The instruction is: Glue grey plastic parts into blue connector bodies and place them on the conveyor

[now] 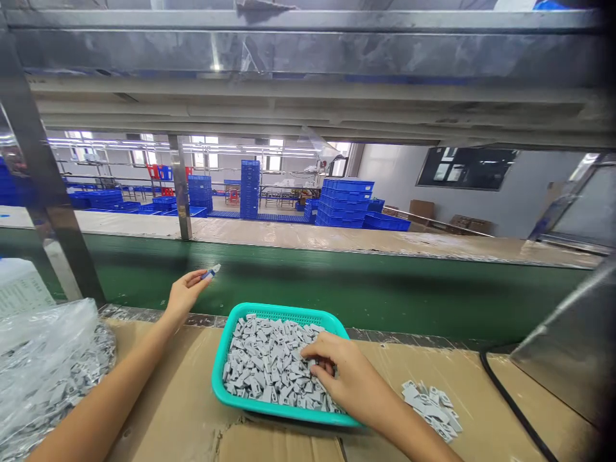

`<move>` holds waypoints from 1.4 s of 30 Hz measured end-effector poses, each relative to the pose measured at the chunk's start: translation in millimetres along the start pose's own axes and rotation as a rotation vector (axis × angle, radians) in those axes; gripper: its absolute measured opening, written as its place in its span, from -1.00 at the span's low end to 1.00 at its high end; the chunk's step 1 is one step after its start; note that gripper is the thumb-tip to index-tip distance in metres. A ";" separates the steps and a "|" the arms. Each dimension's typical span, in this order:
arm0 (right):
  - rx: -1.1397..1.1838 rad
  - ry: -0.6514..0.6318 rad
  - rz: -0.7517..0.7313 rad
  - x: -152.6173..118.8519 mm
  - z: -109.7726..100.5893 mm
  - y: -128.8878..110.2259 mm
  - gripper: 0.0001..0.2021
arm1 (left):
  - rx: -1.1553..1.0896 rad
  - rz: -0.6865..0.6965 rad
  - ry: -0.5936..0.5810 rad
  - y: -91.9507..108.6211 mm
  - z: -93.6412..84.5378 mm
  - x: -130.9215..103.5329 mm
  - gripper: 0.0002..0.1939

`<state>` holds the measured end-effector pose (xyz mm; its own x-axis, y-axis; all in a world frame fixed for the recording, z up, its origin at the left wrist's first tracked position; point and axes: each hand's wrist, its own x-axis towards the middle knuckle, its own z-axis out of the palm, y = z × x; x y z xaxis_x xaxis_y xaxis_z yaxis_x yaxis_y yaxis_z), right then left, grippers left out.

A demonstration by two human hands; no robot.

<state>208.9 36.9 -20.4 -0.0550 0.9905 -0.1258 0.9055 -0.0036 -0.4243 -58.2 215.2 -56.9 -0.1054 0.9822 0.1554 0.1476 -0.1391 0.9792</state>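
While your right hand [332, 369] reaches into the turquoise basket [234, 401], its fingertips are at the grey parts [269, 359]; whether they grip one, I cannot tell. Beyond the basket's left side, your left hand [185, 292] pinches a small blue-and-grey piece [210, 272] over the green belt [385, 289]. Farther back stand blue crates [344, 202].

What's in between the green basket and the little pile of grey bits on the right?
In the head view, your right arm reaches across there, above brown cardboard, between the basket and the pile.
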 end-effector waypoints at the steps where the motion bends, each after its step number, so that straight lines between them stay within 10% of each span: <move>1: 0.004 -0.001 -0.006 0.3 -0.2 0.1 -0.64 | 0.066 0.011 -0.031 -3.4 -1.6 -0.3 -0.38; 8: 0.069 0.035 0.001 0.9 -1.4 -2.7 -0.61 | 0.427 0.259 -0.101 8.0 0.7 -8.9 -0.19; 14: 0.324 0.095 0.022 3.5 -5.8 -2.4 -0.65 | 0.403 0.619 -0.462 76.1 54.0 -81.8 -0.78; 19: 0.849 0.109 0.194 5.3 -9.8 -6.4 -0.17 | 0.383 0.735 -0.834 85.0 80.0 -128.9 -0.54; 25: 0.830 -0.042 0.200 4.3 -10.5 -13.9 0.07 | 0.340 0.782 -0.795 73.6 80.0 -120.1 -0.84; 42: 0.771 -0.109 0.068 2.2 -8.1 -9.2 0.00 | 0.251 0.792 -0.715 72.7 82.5 -126.9 -0.80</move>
<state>203.8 40.2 -9.5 -0.0874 0.9657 -0.2443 0.3630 -0.1975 -0.9106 47.0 90.9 -16.2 0.6904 0.4831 0.5385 0.1262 -0.8134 0.5678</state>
